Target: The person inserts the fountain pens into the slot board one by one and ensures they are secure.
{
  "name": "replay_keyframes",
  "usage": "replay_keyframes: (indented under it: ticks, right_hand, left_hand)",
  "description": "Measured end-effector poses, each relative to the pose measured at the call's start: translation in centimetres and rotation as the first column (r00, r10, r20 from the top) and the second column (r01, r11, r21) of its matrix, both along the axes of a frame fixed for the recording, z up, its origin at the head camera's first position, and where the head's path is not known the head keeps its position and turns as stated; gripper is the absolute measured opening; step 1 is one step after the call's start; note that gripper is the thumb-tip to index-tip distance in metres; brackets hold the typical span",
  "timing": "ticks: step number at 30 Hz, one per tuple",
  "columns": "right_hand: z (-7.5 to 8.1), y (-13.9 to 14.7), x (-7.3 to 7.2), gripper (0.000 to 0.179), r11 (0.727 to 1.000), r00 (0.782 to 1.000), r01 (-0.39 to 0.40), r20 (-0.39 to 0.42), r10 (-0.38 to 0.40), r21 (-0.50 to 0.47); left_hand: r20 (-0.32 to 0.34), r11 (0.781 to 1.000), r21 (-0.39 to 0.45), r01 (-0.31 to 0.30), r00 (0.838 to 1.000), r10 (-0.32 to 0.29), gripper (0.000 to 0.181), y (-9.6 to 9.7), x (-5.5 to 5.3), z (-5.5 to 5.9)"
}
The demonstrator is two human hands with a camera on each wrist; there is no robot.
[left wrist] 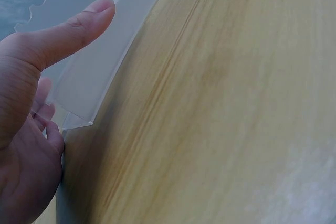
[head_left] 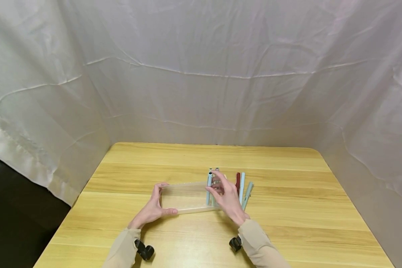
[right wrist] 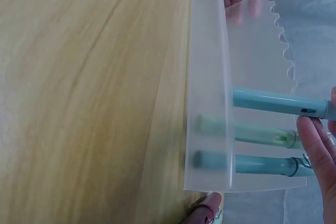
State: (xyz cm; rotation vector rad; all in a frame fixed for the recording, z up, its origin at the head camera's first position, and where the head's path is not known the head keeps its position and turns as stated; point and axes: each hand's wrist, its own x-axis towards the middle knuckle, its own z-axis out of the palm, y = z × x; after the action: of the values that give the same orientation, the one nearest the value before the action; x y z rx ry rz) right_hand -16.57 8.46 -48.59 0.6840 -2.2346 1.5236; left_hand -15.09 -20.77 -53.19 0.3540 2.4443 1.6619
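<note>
My left hand (head_left: 153,208) grips the left end of a clear plastic pen rack (head_left: 195,210), thumb over its front wall. Scalloped notches line the back edge of the rack (right wrist: 254,45) in the right wrist view. My right hand (head_left: 229,198) pinches a light blue pen (head_left: 209,189) near its upper end. The pen's lower part (right wrist: 262,99) meets the rack's front wall in the right wrist view. Beside it, a pale green pen (right wrist: 262,132) and another blue pen (right wrist: 262,164) lie across the rack toward its right end.
Right of the rack, a dark red pen (head_left: 238,180), a light blue pen (head_left: 242,185) and a grey-green pen (head_left: 248,194) lie on the wooden table (head_left: 288,208). Pale curtains (head_left: 207,100) hang behind and at both sides.
</note>
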Motion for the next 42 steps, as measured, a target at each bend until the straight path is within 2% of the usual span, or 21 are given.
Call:
replay_keyframes:
  ticks: [31,42]
  right_hand:
    - [-0.31,-0.42,0.36,0.061,0.987,0.999,0.033,0.027,-0.038,0.156]
    - [0.0,-0.58,0.25,0.058,0.977,0.999,0.046,-0.013,-0.044,0.21]
  left_hand:
    - [0.003,1.0,0.004,-0.006,1.0,0.006,0.1,0.06,0.01,-0.13]
    - [0.001,1.0,0.002,-0.012,1.0,0.012,0.1,0.12,0.07,0.06]
